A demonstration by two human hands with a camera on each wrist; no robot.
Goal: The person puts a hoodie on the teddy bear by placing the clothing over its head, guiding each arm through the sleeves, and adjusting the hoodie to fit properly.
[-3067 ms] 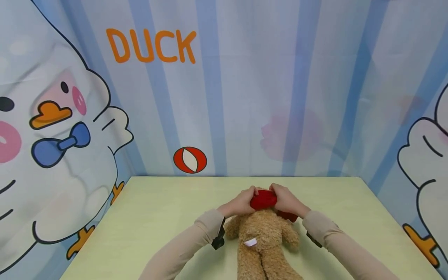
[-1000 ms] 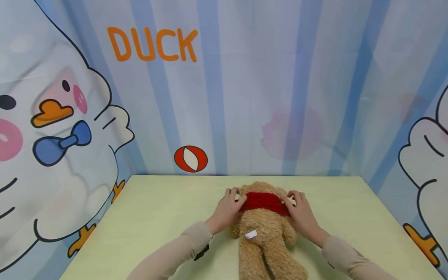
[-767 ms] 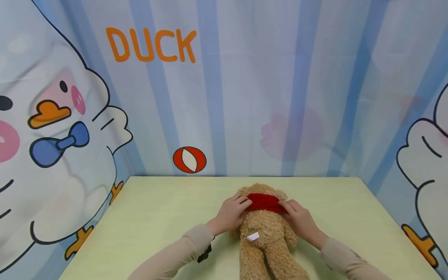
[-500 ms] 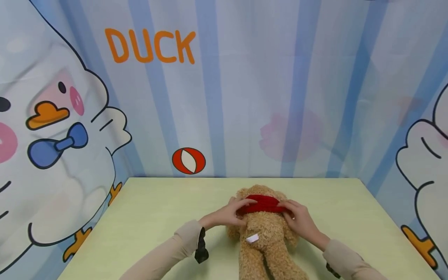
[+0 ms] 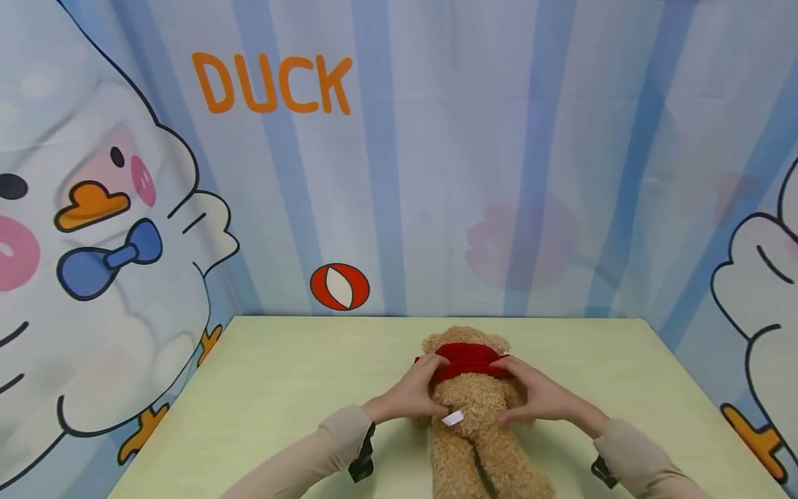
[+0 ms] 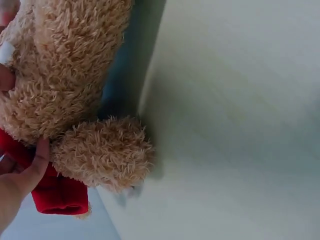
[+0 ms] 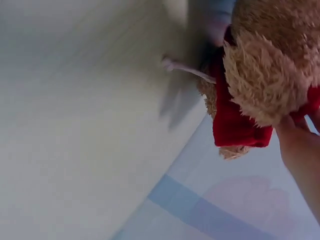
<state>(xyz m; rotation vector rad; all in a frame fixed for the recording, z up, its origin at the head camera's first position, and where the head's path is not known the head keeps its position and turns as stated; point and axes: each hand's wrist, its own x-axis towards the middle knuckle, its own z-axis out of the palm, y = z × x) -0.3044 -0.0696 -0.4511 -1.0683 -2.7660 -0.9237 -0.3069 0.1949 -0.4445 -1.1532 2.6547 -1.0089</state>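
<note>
A light brown teddy bear (image 5: 474, 402) lies face down on the table, a white tag (image 5: 453, 418) on its back. A knitted red garment (image 5: 469, 360) wraps its neck and upper back; in the right wrist view a pale cord (image 7: 192, 71) hangs from it. My left hand (image 5: 408, 391) grips the bear's left-hand side, fingertips on the red cloth and thumb near the tag. Opposite, my right hand (image 5: 545, 391) holds the other side in the same way. In the left wrist view a finger (image 6: 37, 162) presses the cloth beside the bear's arm (image 6: 105, 155). The bear's face is hidden.
The pale yellow-green table (image 5: 312, 367) ends at a striped blue curtain (image 5: 424, 159) printed with a large duck (image 5: 100, 333) and orange letters. Black straps show at the left wrist (image 5: 363, 461) and the right wrist (image 5: 603, 473).
Three seconds ago both hands gripped the red garment bunched at the bear's head. The cloth now lies lower, round the neck and upper back. Both thumbs have moved onto the bear's lower back.
</note>
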